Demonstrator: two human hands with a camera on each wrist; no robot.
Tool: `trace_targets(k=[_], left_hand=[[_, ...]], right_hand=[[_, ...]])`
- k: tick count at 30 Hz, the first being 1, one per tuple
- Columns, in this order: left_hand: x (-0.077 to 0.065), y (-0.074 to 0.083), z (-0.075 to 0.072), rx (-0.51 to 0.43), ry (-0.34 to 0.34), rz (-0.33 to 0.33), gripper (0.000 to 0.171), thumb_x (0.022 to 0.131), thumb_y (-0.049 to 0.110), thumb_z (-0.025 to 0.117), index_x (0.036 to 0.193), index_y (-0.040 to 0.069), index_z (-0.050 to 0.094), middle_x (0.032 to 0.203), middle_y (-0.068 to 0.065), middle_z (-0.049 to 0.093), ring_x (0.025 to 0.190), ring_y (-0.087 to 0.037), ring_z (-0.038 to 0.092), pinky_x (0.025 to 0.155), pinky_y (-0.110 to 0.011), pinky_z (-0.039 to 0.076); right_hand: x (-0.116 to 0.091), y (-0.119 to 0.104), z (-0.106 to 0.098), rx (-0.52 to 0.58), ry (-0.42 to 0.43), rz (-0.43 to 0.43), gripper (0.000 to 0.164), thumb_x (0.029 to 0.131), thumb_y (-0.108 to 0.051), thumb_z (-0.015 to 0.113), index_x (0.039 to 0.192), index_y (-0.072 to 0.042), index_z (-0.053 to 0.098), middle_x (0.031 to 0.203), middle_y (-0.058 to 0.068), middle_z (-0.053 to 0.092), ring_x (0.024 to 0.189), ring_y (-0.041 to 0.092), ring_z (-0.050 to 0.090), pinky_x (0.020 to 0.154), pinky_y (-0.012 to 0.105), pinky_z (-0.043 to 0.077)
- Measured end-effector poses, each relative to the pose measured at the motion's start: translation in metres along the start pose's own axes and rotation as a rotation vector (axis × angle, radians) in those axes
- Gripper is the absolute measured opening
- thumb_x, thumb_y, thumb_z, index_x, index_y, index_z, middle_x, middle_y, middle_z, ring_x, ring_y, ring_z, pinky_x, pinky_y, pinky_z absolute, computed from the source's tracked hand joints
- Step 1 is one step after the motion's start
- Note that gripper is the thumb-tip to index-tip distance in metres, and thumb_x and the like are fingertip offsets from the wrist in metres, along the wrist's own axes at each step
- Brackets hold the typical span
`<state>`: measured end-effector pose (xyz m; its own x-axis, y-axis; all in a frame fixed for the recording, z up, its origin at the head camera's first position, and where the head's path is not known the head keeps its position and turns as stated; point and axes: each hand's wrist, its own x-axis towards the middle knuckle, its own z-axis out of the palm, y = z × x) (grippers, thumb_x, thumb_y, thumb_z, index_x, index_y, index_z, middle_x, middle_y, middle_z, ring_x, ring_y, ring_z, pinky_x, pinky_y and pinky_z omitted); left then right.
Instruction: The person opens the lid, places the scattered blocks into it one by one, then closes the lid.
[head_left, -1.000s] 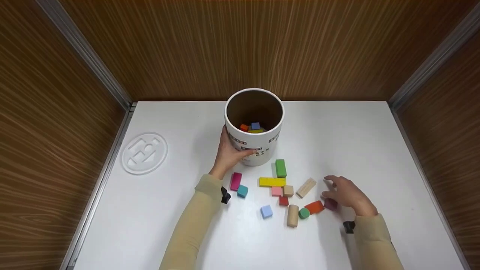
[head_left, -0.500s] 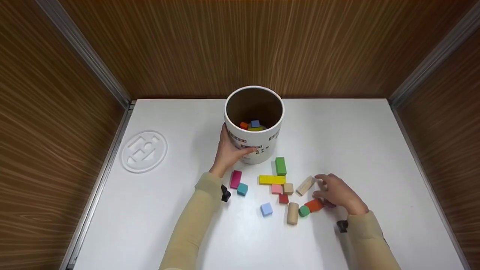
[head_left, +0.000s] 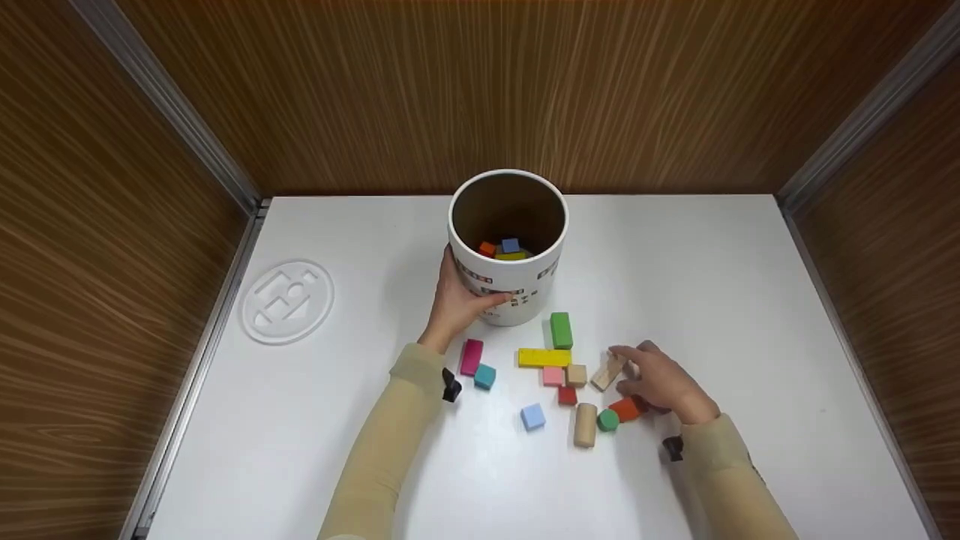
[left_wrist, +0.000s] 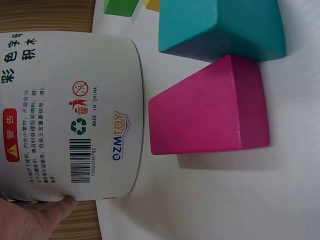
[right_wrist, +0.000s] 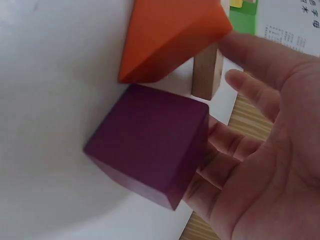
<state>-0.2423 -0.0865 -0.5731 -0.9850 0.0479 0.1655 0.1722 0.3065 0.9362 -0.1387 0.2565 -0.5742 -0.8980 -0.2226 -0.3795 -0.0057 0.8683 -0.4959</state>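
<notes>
My left hand (head_left: 456, 307) grips the side of a tall white toy-block bucket (head_left: 538, 298), thumb across its front. Several coloured blocks lie inside it. To the right, my right hand (head_left: 664, 382) hovers low over a flat plain wooden block (head_left: 604, 378), its index finger and thumb spread on either side. I cannot tell whether they touch it. The right wrist view has a purple cube (right_wrist: 150, 135) close beside the palm and an orange-red block (right_wrist: 175, 37) by the thumb. A magenta block (left_wrist: 200, 112) and a teal cube (left_wrist: 220, 27) lie near the bucket in the left wrist view.
Loose blocks lie in front of the bucket: green (head_left: 561, 331), yellow (head_left: 544, 358), pink (head_left: 553, 376), red (head_left: 567, 396), light blue (head_left: 533, 417), a wooden cylinder (head_left: 586, 425) and a green cylinder (head_left: 608, 420). A white round lid (head_left: 287, 330) lies left. Wood-patterned walls (head_left: 517, 90) enclose the table.
My right hand has moved left from beside the purple cube to over the flat wooden block, covering part of it. My left hand keeps its grip on the bucket.
</notes>
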Motion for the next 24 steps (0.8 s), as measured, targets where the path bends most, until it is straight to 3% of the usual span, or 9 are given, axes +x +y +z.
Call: trace_targets(k=[7, 11, 14, 20, 24], left_hand=[[0.001, 0.001, 0.0, -0.001, 0.002, 0.002, 0.13, 0.06, 0.051, 0.091, 0.156, 0.033, 0.005, 0.158, -0.001, 0.024, 0.139, -0.004, 0.025, 0.117, -0.034, 0.022], [0.001, 0.001, 0.0, 0.004, 0.004, 0.0, 0.128, 0.06, 0.051, 0.091, 0.154, 0.039, 0.004, 0.157, 0.0, 0.025, 0.139, -0.003, 0.026, 0.117, -0.033, 0.023], [0.0, 0.001, 0.0, -0.001, 0.004, 0.0, 0.129, 0.06, 0.049, 0.092, 0.154, 0.037, 0.005, 0.157, 0.0, 0.025, 0.139, -0.005, 0.026, 0.117, -0.033, 0.023], [0.001, 0.002, 0.0, -0.03, 0.001, 0.005, 0.131, 0.059, 0.047, 0.093, 0.155, 0.033, 0.006, 0.157, 0.0, 0.025, 0.139, -0.006, 0.027, 0.117, -0.034, 0.023], [0.001, 0.001, 0.0, -0.012, 0.004, 0.008, 0.131, 0.059, 0.049, 0.092, 0.155, 0.033, 0.006, 0.157, 0.0, 0.025, 0.139, -0.006, 0.026, 0.117, -0.032, 0.022]], right_hand=[[0.004, 0.003, 0.0, 0.006, 0.006, 0.013, 0.047, 0.083, 0.0, 0.072, 0.127, -0.011, 0.059, 0.109, 0.011, 0.049, 0.074, 0.022, 0.055, 0.054, 0.031, 0.052], [0.005, 0.006, -0.002, 0.002, 0.003, 0.007, 0.037, 0.083, 0.003, 0.071, 0.117, -0.01, 0.063, 0.104, 0.01, 0.05, 0.068, 0.021, 0.055, 0.049, 0.03, 0.052], [0.005, 0.01, -0.005, 0.006, -0.004, -0.005, 0.03, 0.081, 0.002, 0.074, 0.108, -0.009, 0.065, 0.098, 0.007, 0.054, 0.071, 0.021, 0.055, 0.055, 0.03, 0.052], [0.001, 0.018, -0.019, 0.171, -0.045, 0.065, 0.027, 0.082, -0.007, 0.078, 0.106, -0.009, 0.065, 0.091, 0.01, 0.061, 0.066, 0.025, 0.06, 0.061, 0.036, 0.055], [-0.002, 0.02, -0.032, 0.154, 0.026, -0.018, 0.024, 0.084, -0.009, 0.076, 0.105, -0.006, 0.066, 0.095, 0.01, 0.063, 0.076, 0.024, 0.06, 0.069, 0.038, 0.055]])
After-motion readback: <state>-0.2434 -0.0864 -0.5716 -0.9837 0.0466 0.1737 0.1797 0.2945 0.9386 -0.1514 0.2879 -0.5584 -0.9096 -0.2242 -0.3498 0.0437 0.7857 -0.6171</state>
